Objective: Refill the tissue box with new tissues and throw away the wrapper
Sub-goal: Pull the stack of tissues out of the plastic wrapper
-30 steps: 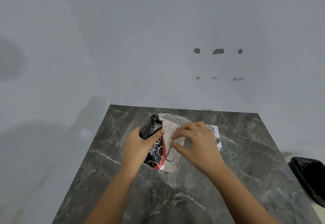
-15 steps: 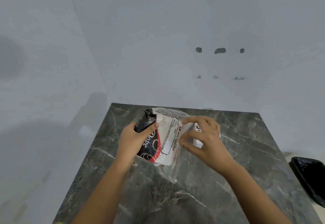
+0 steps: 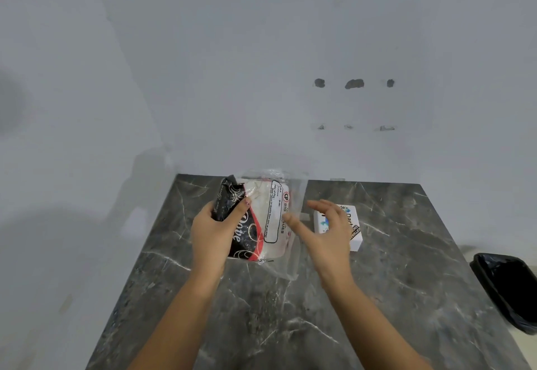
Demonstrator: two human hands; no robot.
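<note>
Our left hand (image 3: 213,233) grips the tissue pack (image 3: 255,221), lifted above the table (image 3: 290,311); our right hand (image 3: 325,230) hovers spread, empty, beside its loose wrapper (image 3: 293,253). We judge it light, soft and slippery: pinch the loose plastic. We count 1 pack, 1 tissue box (image 3: 353,228), 1 bin (image 3: 511,291).

Soft even light — faint shadows, edges warped.

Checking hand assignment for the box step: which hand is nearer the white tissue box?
Right. The right hand hovers open just in front of the white tissue box, partly covering it. The left hand is farther left, gripping the tissue pack.
</note>
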